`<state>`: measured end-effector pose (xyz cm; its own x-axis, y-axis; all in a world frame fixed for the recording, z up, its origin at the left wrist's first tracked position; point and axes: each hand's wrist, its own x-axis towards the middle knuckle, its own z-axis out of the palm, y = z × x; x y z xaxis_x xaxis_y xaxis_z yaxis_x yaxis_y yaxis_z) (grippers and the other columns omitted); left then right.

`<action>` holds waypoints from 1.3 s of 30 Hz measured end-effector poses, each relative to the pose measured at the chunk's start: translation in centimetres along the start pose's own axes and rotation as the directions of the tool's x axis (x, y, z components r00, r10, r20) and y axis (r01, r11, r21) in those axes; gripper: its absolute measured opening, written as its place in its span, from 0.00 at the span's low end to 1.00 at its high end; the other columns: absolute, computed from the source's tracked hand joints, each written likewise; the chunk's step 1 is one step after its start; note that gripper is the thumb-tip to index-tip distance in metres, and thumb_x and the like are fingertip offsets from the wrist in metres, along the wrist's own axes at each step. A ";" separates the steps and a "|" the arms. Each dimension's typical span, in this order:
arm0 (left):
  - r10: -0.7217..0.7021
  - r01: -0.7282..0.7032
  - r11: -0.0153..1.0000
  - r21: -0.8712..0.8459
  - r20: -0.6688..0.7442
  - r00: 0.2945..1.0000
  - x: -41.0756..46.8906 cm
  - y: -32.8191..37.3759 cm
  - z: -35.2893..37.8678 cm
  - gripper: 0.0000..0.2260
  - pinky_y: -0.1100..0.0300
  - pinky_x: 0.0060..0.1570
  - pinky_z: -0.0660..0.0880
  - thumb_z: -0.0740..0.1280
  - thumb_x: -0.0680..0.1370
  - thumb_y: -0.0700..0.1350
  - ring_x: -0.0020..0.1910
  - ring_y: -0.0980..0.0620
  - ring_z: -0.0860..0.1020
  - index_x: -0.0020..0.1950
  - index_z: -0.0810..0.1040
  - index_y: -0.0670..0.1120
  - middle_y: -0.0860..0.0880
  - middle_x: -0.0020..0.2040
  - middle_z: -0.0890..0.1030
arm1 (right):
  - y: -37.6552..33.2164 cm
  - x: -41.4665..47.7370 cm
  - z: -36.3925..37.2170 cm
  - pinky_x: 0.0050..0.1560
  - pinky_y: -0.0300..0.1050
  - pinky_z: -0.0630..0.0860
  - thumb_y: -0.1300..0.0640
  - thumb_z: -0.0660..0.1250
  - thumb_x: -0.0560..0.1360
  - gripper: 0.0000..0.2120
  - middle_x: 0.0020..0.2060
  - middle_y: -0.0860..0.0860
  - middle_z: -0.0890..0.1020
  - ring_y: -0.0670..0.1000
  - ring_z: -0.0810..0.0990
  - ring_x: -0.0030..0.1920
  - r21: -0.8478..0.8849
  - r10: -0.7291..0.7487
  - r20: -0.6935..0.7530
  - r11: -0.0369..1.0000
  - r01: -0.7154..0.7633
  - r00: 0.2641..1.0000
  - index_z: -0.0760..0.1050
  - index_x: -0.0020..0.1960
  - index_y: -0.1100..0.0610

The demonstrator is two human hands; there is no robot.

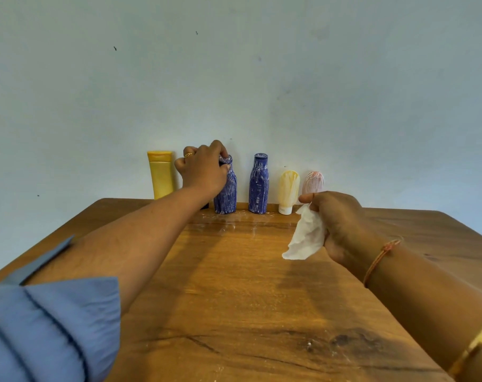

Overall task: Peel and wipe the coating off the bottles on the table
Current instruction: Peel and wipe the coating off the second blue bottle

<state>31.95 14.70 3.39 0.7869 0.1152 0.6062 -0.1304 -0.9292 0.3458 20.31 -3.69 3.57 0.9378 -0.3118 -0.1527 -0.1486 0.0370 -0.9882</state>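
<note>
The left hand point(204, 172) has its fingers point(220, 150) curled over the cap of the first blue bottle point(226, 195), w/ the thumb on the neck. It has a tight hold of the top. The right hand point(341, 219) has its fingers bent round a white wipe point(306, 238). It holds the wipe up over the table point(234, 299), touching no bottle.

The held bottle stands at the far edge, by the wall, w/ white streaks all over. A yellow bottle point(160, 175) is on its left. On its right come a second blue bottle point(258, 186), a yellow tube point(288, 191) & a pink tube point(313, 181), part hidden behind the right hand.

To do this bit well, I think:
- Lift it straight up so it can't bump the ones beside it.
- Bring it close.
- Keep the top held firm & rub w/ the wipe from neck down.
</note>
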 end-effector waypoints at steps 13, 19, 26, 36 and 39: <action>-0.088 0.157 0.960 -0.233 0.283 0.955 -7.8 1.9 -7.8 0.16 0.52 0.63 0.66 0.62 0.78 0.53 0.64 0.44 0.69 0.63 0.74 0.50 0.47 0.63 0.74 | -1.1 -7.8 -3.0 0.59 0.57 0.74 0.74 0.52 0.71 0.14 0.54 0.62 0.74 0.58 0.76 0.51 0.243 0.146 0.191 0.951 -0.191 0.971 0.68 0.54 0.65; -0.142 0.267 0.776 -0.571 0.255 0.956 -17.0 1.7 -12.7 0.11 0.54 0.58 0.73 0.65 0.77 0.48 0.56 0.51 0.76 0.59 0.76 0.47 0.49 0.57 0.78 | -1.2 -12.0 -5.0 0.37 0.48 0.81 0.74 0.48 0.73 0.11 0.42 0.63 0.78 0.54 0.79 0.35 0.556 0.037 0.170 0.822 -0.127 0.985 0.68 0.43 0.69; -0.302 0.388 0.431 -0.815 0.275 0.913 -25.7 1.8 -13.6 0.07 0.67 0.48 0.71 0.68 0.75 0.45 0.49 0.56 0.77 0.53 0.78 0.47 0.50 0.49 0.81 | 1.4 -15.3 -4.6 0.22 0.33 0.70 0.68 0.52 0.75 0.15 0.45 0.54 0.81 0.48 0.77 0.35 0.101 -0.062 0.074 0.993 0.054 0.995 0.75 0.51 0.56; -0.232 0.346 0.505 -0.791 0.262 0.937 -27.7 0.4 -12.1 0.07 0.59 0.53 0.74 0.70 0.73 0.52 0.52 0.51 0.78 0.49 0.77 0.54 0.44 0.55 0.80 | 3.5 -17.1 -2.7 0.55 0.52 0.78 0.74 0.56 0.69 0.13 0.50 0.62 0.75 0.57 0.75 0.54 0.243 0.049 0.156 0.966 -0.087 0.986 0.73 0.50 0.67; -0.214 0.341 0.504 -0.793 0.268 0.939 -27.7 0.0 -12.0 0.08 0.60 0.52 0.75 0.70 0.72 0.53 0.52 0.51 0.78 0.50 0.78 0.54 0.43 0.55 0.80 | 4.2 -17.2 -1.5 0.55 0.46 0.77 0.76 0.54 0.70 0.23 0.51 0.58 0.77 0.53 0.77 0.51 0.173 -0.048 0.088 0.984 0.032 0.995 0.71 0.61 0.62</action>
<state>2.93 15.72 -4.83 0.9289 0.2124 0.3034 -0.2756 -0.1505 0.9494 3.04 0.39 2.03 0.9678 -0.2286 -0.1053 -0.0617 0.1903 -0.9798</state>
